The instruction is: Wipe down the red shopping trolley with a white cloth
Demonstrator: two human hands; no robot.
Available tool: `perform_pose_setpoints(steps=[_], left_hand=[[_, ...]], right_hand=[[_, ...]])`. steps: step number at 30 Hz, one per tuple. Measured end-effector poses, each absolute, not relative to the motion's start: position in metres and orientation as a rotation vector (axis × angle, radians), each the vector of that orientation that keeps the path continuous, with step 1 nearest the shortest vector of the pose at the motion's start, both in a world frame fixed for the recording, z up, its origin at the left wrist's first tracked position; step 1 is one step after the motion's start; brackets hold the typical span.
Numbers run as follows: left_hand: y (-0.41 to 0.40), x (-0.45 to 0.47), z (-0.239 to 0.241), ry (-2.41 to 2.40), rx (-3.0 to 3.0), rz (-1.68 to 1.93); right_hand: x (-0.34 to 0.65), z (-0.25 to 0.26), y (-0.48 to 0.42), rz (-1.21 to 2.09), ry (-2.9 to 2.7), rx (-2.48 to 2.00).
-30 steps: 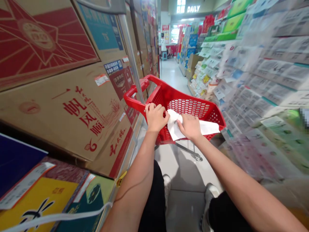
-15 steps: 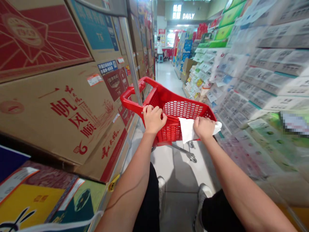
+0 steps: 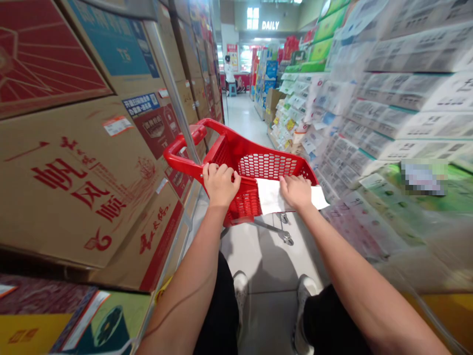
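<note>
A red plastic shopping cart stands sideways in front of me, its handle at the left. My left hand is closed over the cart's near top rim, close to the handle. A white cloth drapes over the same rim farther right and hangs down the near side. On top of the cloth my right hand is closed, pressing it against the rim. Its fingertips are partly hidden. I cannot see anything in the visible part of the basket.
Stacked cardboard boxes line the left, beside a metal pole. On the right rise piled packaged goods, blurred. The tiled aisle runs ahead, with a person by a blue stool far off.
The cart and both hands sit farther left in view. The right end of the cloth, bunched before, now lies flatter and spread out. The left hand keeps its place on the rim.
</note>
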State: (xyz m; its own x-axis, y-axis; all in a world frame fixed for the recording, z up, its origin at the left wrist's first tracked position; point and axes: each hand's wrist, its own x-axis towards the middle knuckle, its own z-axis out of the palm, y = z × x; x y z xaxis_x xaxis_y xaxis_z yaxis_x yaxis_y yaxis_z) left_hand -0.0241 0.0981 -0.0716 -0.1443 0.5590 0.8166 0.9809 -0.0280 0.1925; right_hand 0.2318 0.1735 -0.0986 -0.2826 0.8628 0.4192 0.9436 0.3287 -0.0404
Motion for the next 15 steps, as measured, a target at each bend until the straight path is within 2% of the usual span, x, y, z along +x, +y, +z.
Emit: perform_pose_setpoints(steps=[5,12,15], left_hand=[[0.098,-0.019,-0.068,-1.748,-1.591,-1.061],[0.097,-0.012,-0.067,-1.777,-1.549,-1.072],[0.096,-0.016,-0.070,-1.758,-1.547,-1.068]], right_hand=[[0.255,-0.103,0.188,-0.266,-2.058,-1.836],[0.162,-0.097,0.135,-0.203,-2.331,-1.175],[0.156,-0.092,0.130,-0.148,-2.419,-1.036]])
